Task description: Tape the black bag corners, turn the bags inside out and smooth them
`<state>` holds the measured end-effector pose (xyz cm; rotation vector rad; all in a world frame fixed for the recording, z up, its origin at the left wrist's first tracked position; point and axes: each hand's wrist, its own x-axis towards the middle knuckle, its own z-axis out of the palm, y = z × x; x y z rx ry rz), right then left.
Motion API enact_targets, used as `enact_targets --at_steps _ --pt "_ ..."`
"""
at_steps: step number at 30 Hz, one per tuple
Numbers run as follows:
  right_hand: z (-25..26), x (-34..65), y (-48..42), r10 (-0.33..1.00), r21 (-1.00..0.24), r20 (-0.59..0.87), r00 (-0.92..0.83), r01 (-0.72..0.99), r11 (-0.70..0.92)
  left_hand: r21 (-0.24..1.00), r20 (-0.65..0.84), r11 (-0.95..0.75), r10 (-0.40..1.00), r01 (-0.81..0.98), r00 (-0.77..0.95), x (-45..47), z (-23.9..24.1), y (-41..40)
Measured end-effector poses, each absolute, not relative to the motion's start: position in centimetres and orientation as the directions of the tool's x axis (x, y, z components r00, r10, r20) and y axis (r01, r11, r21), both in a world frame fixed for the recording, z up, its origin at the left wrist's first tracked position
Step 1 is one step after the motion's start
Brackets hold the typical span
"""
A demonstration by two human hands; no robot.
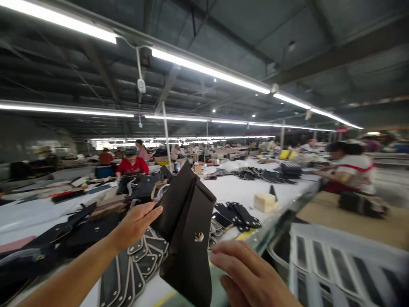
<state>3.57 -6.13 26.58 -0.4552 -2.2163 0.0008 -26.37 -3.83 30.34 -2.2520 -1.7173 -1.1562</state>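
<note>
Your left hand [137, 224] pinches the folded brown leather piece [187, 204], held up above the worktop [236, 189], near and central. Its metal stud [199, 237] is already on. Your right hand [252, 277] hangs open just right of it, and trimmed black pieces [137, 264] lie stacked below.
</note>
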Motion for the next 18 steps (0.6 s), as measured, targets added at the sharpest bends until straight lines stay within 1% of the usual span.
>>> enact_targets --at_steps 1,2,3,4,5,6,7,8,9,12,13,14,15,17,18 --pt "26.8 3.5 -7.0 0.320 -0.084 0.740 -0.592 0.391 0.917 0.341 0.569 -0.407 0.807 0.848 0.158 -24.1 30.3 -4.2" --pt "26.8 3.5 -7.6 0.311 -0.002 0.682 -0.662 0.423 0.906 0.313 0.526 -0.451 0.815 0.835 0.243 -21.9 30.2 -4.4" --pt "26.6 3.7 -8.1 0.342 0.060 0.630 -0.697 0.484 0.873 0.282 0.483 -0.497 0.813 0.820 0.326 -19.9 30.1 -4.6" --pt "26.1 4.0 -8.4 0.420 0.091 0.556 -0.717 0.555 0.827 0.247 0.451 -0.542 0.798 0.803 0.399 -18.0 30.1 -4.7" --pt "25.6 4.6 -8.7 0.500 0.094 0.472 -0.726 0.605 0.790 0.211 0.435 -0.583 0.775 0.785 0.459 -16.2 30.2 -4.8" --pt "25.0 5.4 -9.2 0.554 0.079 0.393 -0.733 0.628 0.774 0.177 0.432 -0.618 0.748 0.766 0.504 -14.6 30.3 -4.9" --pt "24.5 6.3 -9.7 0.584 0.059 0.351 -0.732 0.640 0.766 0.147 0.431 -0.646 0.723 0.749 0.540 -13.1 30.4 -5.0" --pt "24.2 7.3 -10.4 0.590 0.043 0.353 -0.727 0.642 0.766 0.118 0.426 -0.670 0.701 0.733 0.572 -11.7 30.7 -5.2" --pt "24.2 8.3 -11.1 0.580 0.037 0.392 -0.714 0.642 0.766 0.086 0.415 -0.692 0.679 0.717 0.606 -10.4 31.0 -5.4" --pt "24.8 10.7 -12.7 0.572 0.027 0.574 -0.586 0.711 0.702 -0.046 0.343 -0.753 0.605 0.657 0.718 -6.6 32.2 -6.2" --pt "25.2 11.3 -12.9 0.606 -0.017 0.589 -0.535 0.741 0.671 -0.096 0.321 -0.766 0.580 0.635 0.748 -5.3 32.7 -6.4" --pt "25.5 11.9 -13.0 0.663 -0.098 0.566 -0.490 0.758 0.644 -0.142 0.306 -0.770 0.563 0.622 0.768 -4.2 33.1 -6.5" --pt "25.8 12.5 -13.0 0.729 -0.209 0.508 -0.459 0.755 0.621 -0.180 0.295 -0.765 0.557 0.618 0.776 -3.2 33.5 -6.5" --pt "26.0 13.7 -12.6 0.831 -0.502 0.311 -0.462 0.663 0.556 -0.237 0.290 -0.739 0.565 0.630 0.772 -1.4 34.3 -6.0" --pt "26.0 14.2 -12.3 0.847 -0.664 0.207 -0.490 0.565 0.490 -0.257 0.299 -0.724 0.570 0.640 0.765 -0.7 34.6 -5.7"
